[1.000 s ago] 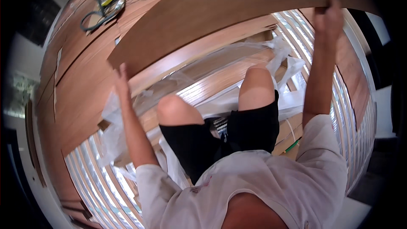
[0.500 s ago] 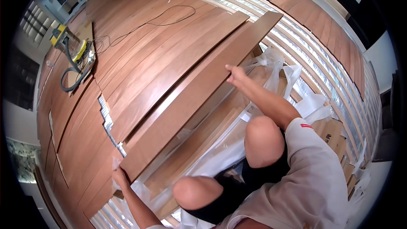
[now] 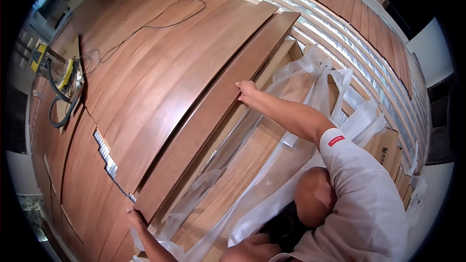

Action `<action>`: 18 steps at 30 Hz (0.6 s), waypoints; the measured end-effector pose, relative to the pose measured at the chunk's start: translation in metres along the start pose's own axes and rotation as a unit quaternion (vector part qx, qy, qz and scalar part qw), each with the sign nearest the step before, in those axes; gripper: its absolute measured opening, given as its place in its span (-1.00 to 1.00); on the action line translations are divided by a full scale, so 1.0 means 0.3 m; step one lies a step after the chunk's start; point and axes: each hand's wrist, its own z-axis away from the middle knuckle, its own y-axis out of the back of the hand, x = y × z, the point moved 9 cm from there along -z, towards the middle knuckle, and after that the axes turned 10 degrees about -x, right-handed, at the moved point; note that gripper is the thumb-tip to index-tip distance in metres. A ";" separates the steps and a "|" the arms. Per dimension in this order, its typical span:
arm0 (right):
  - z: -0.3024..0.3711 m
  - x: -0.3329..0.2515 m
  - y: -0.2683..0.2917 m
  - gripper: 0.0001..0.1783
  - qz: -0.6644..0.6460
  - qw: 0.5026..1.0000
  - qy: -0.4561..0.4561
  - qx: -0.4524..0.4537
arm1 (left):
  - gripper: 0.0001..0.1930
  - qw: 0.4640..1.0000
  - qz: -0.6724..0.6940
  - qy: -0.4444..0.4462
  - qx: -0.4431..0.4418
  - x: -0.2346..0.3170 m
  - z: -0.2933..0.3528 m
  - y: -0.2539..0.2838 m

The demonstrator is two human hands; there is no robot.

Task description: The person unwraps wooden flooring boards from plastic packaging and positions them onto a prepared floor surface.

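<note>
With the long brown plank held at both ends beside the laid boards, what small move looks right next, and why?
Probably a short push of the long brown wooden plank sideways toward the laid wooden floorboards, then pressing it flat. The left hand holds its near end and the right hand grips its edge further along. It lies alongside the last laid board, and a narrow dark gap shows along the seam.
</note>
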 end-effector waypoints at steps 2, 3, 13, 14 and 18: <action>-0.041 0.044 -0.006 -0.71 0.040 0.999 -0.009 0.022 | -0.67 0.999 0.033 0.016 -0.022 -0.062 -0.058 -0.002; -0.080 0.057 0.024 -0.73 0.040 0.999 0.003 0.031 | -0.68 0.996 0.072 0.023 -0.046 -0.074 -0.088 -0.032; -0.143 0.109 -0.038 -0.77 0.296 0.954 -0.039 -0.009 | -0.76 0.991 0.084 0.024 -0.106 -0.131 -0.122 -0.171; -0.142 0.098 -0.021 -0.76 0.315 0.948 -0.039 -0.013 | -0.75 0.991 0.058 0.014 -0.119 -0.084 -0.113 -0.196; -0.065 0.077 -0.068 -0.63 0.474 0.874 -0.055 -0.092 | -0.77 0.995 -0.038 -0.051 -0.070 -0.005 -0.123 -0.153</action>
